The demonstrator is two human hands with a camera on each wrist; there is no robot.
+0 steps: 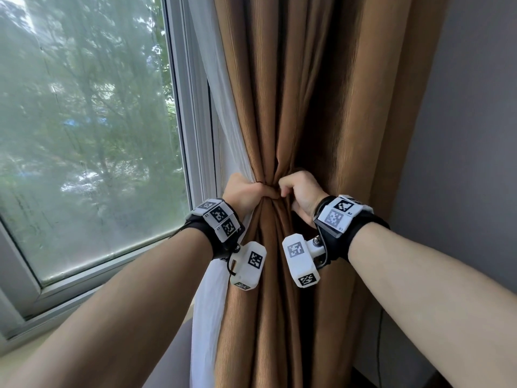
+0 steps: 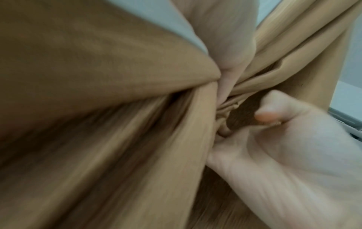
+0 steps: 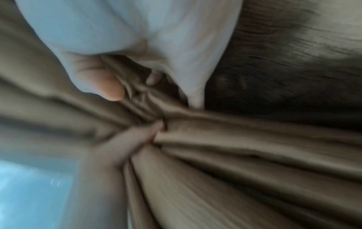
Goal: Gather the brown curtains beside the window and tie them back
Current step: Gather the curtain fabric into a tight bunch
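Note:
The brown curtain (image 1: 307,107) hangs right of the window and is pinched into a narrow waist at mid height. My left hand (image 1: 246,191) grips that waist from the left, its fingers wrapped round the bunched folds. My right hand (image 1: 300,191) is at the same spot from the right, fingers curled into the fabric. In the left wrist view the curtain (image 2: 98,77) fans out from the grip, with my left hand (image 2: 225,46) above and my right hand (image 2: 284,147) pinching a darker brown fold. The right wrist view is blurred: my right hand (image 3: 147,38) presses its thumb into the folds (image 3: 235,155).
The window pane (image 1: 84,121) with its white frame (image 1: 193,121) fills the left. A white sheer curtain (image 1: 212,289) hangs between frame and brown curtain. A grey wall (image 1: 461,135) stands close on the right, with a thin dark cable (image 1: 379,345) low down.

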